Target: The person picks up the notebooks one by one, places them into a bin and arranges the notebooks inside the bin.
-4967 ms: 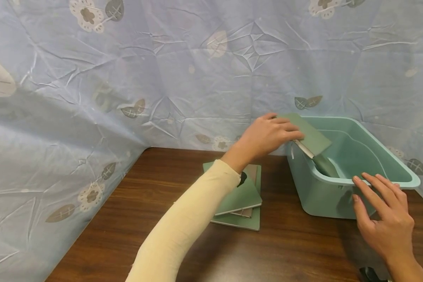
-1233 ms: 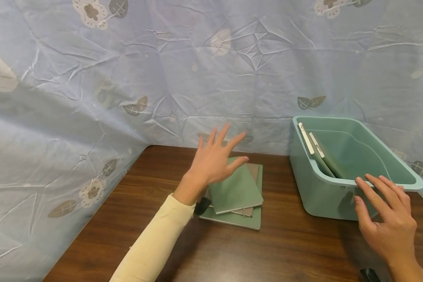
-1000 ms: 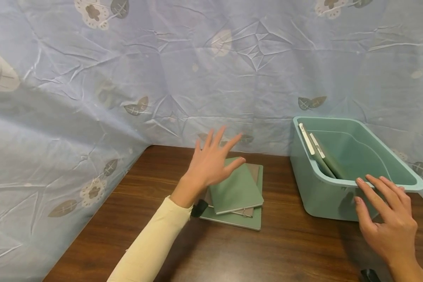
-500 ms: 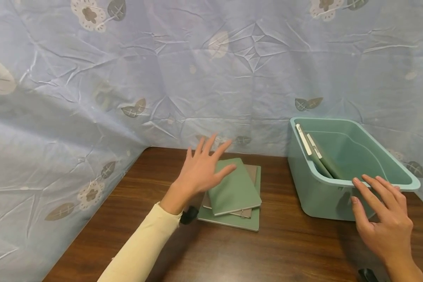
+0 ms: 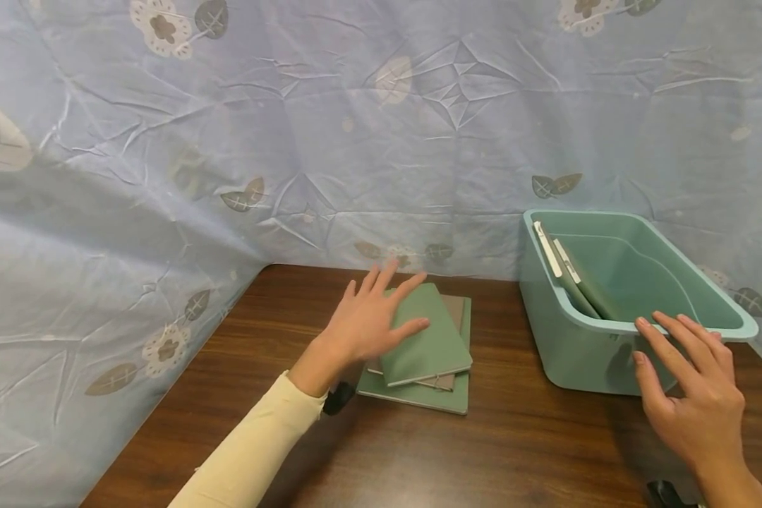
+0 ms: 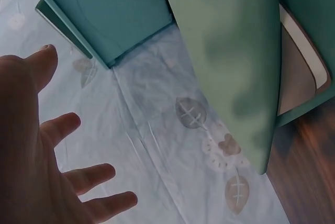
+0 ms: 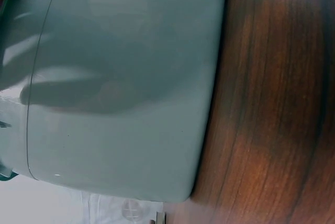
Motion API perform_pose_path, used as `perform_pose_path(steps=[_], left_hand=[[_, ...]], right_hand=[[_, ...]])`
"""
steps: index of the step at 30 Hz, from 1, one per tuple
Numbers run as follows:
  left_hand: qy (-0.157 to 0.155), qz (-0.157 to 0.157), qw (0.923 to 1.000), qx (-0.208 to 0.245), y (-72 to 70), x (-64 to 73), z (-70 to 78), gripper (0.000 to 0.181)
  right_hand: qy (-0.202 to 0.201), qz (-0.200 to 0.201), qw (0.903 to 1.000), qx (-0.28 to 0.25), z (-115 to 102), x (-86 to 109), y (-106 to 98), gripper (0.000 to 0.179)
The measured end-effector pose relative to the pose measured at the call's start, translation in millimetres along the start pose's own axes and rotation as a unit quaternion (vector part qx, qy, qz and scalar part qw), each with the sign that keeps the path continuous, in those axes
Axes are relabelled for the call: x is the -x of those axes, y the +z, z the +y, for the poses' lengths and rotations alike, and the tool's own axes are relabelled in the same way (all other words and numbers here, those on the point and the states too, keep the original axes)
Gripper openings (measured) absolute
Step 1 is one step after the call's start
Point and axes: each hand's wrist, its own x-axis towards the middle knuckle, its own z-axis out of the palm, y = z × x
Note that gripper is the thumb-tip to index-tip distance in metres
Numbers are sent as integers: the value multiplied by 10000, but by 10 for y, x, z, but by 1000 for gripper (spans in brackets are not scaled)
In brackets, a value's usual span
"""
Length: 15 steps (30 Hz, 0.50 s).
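My left hand [image 5: 363, 321] hovers with spread fingers over the left side of a small stack of notebooks. On top lies a green notebook [image 5: 428, 346], turned at an angle; a brown notebook [image 5: 446, 383] and a larger green notebook [image 5: 419, 400] show beneath it. In the left wrist view the top green notebook [image 6: 235, 67] is beside the spread fingers, which hold nothing. My right hand [image 5: 695, 388] rests its fingertips on the near rim of a teal plastic bin [image 5: 584, 360]. Inside the bin, two green notebooks [image 5: 574, 279] lean on the left wall.
The bin stands at the right of the brown wooden table [image 5: 514, 451], its side wall [image 7: 120, 88] filling much of the right wrist view. A pale blue cloth [image 5: 355, 141] with flowers and leaves hangs behind and to the left.
Five seconds ago my left hand held a green notebook over the bin; that notebook now leans inside. The left hand has come back left and lowered toward the stack. The right hand stays put.
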Motion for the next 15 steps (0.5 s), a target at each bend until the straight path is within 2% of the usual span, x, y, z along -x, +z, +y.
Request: perform_pose_path(steps=[8,15], left_hand=[[218,-327,9992,-28,45,21,55,72],[628,-538,9964,-179,100,32,66,74]], right_hand=[[-43,3,10000,-31,-4,-9,5,43],[-53,60,10000,-50,1,-12,7,42]])
